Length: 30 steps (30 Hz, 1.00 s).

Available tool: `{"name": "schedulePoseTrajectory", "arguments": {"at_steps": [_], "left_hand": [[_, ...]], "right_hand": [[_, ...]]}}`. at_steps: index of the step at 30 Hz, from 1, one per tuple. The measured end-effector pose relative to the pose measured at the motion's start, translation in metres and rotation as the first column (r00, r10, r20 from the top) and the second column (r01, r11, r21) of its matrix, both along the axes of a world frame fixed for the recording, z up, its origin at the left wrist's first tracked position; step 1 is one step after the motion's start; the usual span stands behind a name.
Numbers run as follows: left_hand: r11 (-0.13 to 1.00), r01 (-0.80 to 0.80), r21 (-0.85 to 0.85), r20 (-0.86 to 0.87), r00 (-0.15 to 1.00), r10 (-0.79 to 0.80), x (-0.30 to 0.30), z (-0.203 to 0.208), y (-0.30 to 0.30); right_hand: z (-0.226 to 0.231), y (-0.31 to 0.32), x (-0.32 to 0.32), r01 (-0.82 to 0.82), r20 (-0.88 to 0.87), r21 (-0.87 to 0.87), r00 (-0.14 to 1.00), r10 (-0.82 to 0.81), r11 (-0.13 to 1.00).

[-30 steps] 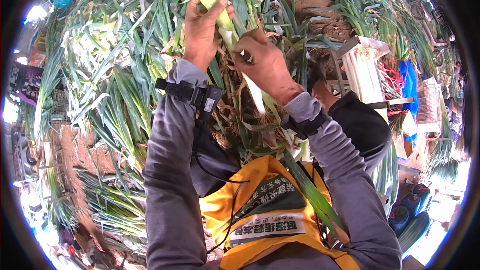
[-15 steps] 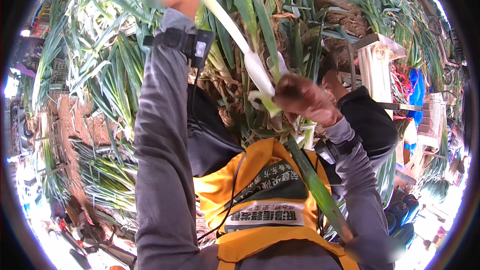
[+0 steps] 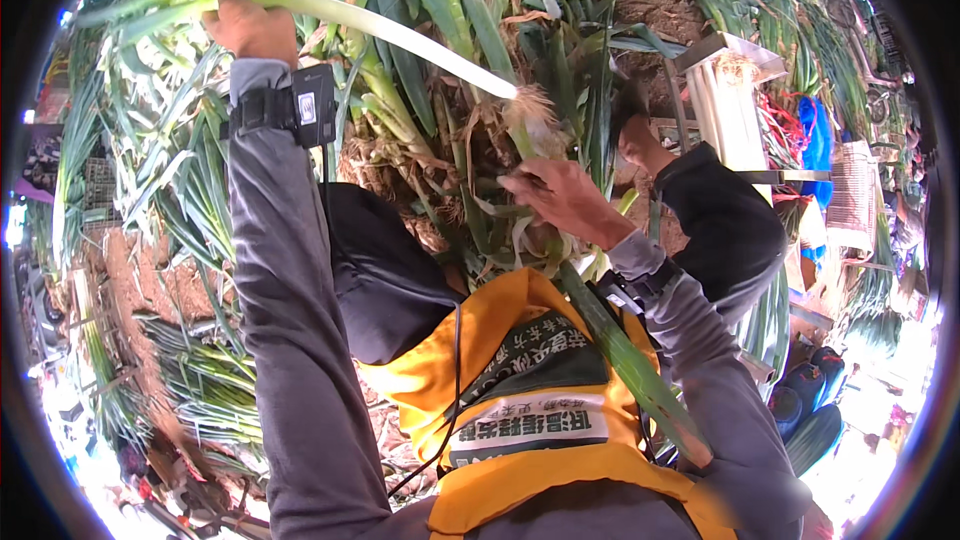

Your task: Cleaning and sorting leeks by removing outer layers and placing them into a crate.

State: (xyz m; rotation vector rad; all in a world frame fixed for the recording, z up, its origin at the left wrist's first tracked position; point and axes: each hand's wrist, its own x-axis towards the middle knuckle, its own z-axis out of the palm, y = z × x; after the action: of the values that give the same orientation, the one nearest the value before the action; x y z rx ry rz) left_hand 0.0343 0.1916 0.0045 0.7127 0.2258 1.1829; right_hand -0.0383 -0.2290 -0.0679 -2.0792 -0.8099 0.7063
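My left hand point(image 3: 252, 25), at the upper left with the arm stretched out, is closed around a long green onion point(image 3: 405, 37). Its white stalk slants down to the right and ends in a tuft of roots; the green leaves trail off leftward past the fist. Just below the root end is my right hand point(image 3: 568, 198), fingers bent together over the heap of green onions point(image 3: 400, 110). Pale strips of leaf lie by its fingertips, and whether they are pinched is not plain. A loose green leaf point(image 3: 630, 365) lies across my yellow apron point(image 3: 490, 485).
To the right stands a metal holder point(image 3: 735, 90) with white trimmed stalks in it. Beyond are red strings, a blue cloth point(image 3: 815, 135) and a woven basket point(image 3: 852, 195). Bundles of green onions point(image 3: 210, 380) lie on brown soil at the left.
My left hand has swung left and down with the green onion, bringing its roots into view. The right hand has come off the stalk and shifted slightly left.
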Motion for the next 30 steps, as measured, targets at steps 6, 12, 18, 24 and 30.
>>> {"name": "schedulePoseTrajectory", "arguments": {"at_steps": [6, 12, 18, 24, 30], "left_hand": [[0.919, 0.257, -0.298, 0.059, 0.966, -0.251, 0.012, -0.007, -0.084], [0.832, 0.407, -0.376, -0.028, 0.893, -0.450, 0.002, 0.011, -0.186], [0.646, 0.731, -0.219, -0.256, 0.596, -0.761, -0.020, 0.001, -0.264], [0.483, 0.855, -0.188, -0.486, 0.346, -0.802, -0.006, -0.025, -0.257], [0.401, 0.910, -0.107, -0.698, 0.218, -0.682, -0.005, -0.041, -0.249]], "right_hand": [[0.017, 0.037, 0.026, 0.379, -0.541, 0.452, 0.836, -0.089, 0.807], [0.064, 0.081, 0.058, 0.600, -0.616, 0.769, 0.788, 0.003, 0.218], [0.065, 0.070, 0.077, 0.666, -0.667, 0.740, 0.745, -0.027, 0.097], [0.101, -0.028, 0.123, 0.509, -0.470, 0.861, 0.805, -0.363, 0.015], [0.227, -0.246, 0.153, 0.300, 0.492, 0.745, 0.356, -0.794, 0.596]]}}
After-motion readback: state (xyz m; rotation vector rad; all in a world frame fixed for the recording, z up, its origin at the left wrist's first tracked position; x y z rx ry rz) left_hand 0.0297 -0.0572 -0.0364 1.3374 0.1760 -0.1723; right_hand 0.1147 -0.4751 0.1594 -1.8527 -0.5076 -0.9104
